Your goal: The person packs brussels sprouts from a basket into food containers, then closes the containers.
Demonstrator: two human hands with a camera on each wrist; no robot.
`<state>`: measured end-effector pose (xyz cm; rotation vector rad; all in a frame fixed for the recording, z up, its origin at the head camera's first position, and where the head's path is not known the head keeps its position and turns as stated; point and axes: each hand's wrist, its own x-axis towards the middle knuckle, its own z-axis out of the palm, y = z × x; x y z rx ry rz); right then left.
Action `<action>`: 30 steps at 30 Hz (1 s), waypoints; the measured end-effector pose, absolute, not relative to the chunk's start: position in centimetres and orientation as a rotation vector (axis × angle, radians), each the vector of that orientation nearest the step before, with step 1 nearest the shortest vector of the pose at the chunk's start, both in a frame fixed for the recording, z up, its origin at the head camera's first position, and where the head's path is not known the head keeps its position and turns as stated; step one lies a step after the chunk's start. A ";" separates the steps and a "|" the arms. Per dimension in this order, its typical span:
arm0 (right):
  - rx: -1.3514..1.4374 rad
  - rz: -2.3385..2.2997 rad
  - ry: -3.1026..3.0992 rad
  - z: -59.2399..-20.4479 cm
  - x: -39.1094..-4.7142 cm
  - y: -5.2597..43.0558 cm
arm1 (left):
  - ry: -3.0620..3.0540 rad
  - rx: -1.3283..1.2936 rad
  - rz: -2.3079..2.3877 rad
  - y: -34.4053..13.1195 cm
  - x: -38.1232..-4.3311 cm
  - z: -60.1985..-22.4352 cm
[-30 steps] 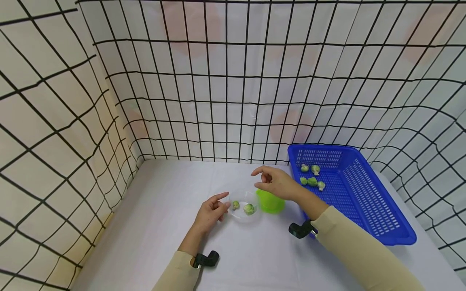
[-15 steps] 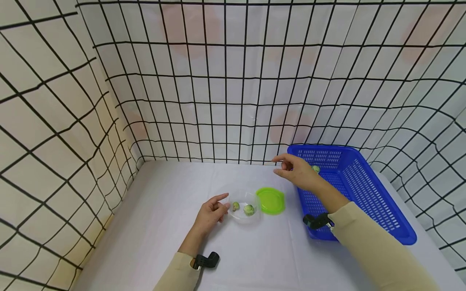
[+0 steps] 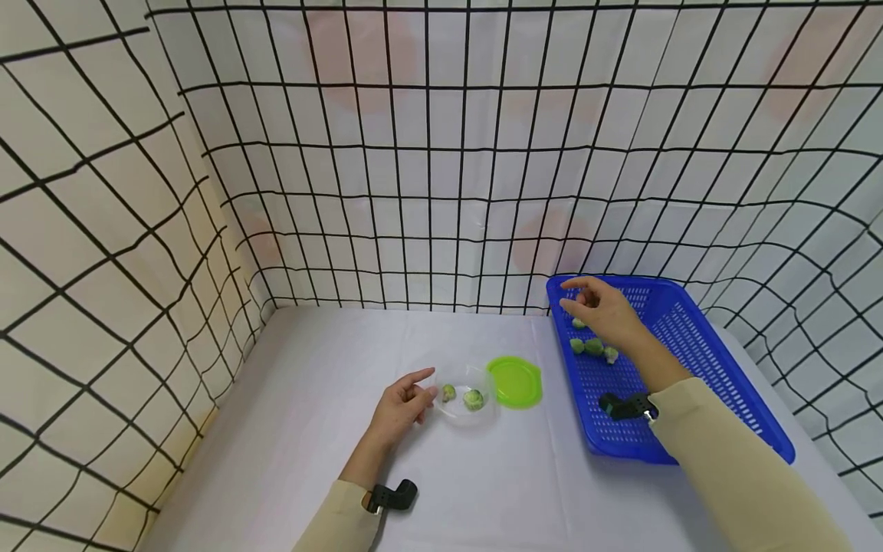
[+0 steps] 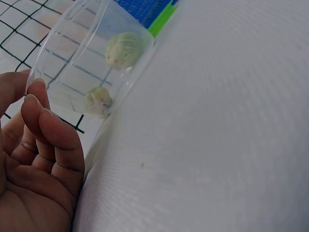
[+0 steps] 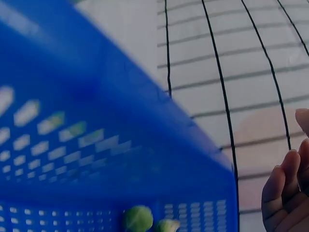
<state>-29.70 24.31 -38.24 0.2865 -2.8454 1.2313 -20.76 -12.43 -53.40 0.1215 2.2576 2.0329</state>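
Observation:
A clear plastic container (image 3: pixel 466 414) with two Brussels sprouts (image 3: pixel 473 399) in it stands mid-table in the head view. My left hand (image 3: pixel 400 406) pinches its rim at the left, fingertips on the edge in the left wrist view. My right hand (image 3: pixel 607 310) hovers over the far left part of the blue basket (image 3: pixel 662 452), thumb and fingers apart and nothing between them. Under and beside that hand lie several more sprouts (image 3: pixel 593 346), some hidden behind it. The right wrist view catches a sprout (image 5: pixel 138 218) inside the basket.
A bright green lid (image 3: pixel 516 382) lies flat on the white table, just right of the container. The basket has raised perforated walls. Black wire grid (image 3: pixel 428 192) stands along the back and both sides.
My right hand has moved right, from above the green lid to over the blue basket, uncovering the lid. The left hand and the container have stayed put.

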 end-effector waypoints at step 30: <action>-0.300 1.359 -3.124 -46.8 -31.0 33.9 | 2.245 0.080 2.046 -12.3 -20.5 -53.2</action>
